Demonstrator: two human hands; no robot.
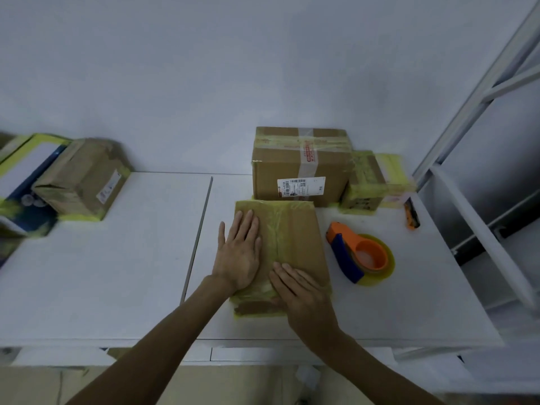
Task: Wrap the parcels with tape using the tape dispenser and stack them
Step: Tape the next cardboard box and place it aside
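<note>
Both hands are down on the flat brown parcel (pixel 301 229), which lies in the middle of the white table (pixel 117 273), right in front of the person. The left hand (pixel 239 252) is spread open, palm down, fingers straight and close together, pressing on the left half of the parcel's top, with the thumb reaching out past the left edge. The right hand (pixel 301 293) is flat and open too, fingers straight and angled up to the left, resting on the near end, fingertips right by the yellowish tape strip that runs down the middle. Neither hand grips anything.

The tape dispenser (pixel 358 255), orange and blue with its yellowish roll, lies on the table just to the right of the parcel, untouched. Behind the parcel, touching its far edge, stands a large cardboard box (pixel 301 168) with a shipping label. A smaller taped parcel (pixel 365 182) sits beside that, and an orange and black knife (pixel 412 213) lies near the right edge. Well off to the left sit another taped parcel (pixel 81 179) and a blue and white box (pixel 23 176)
</note>
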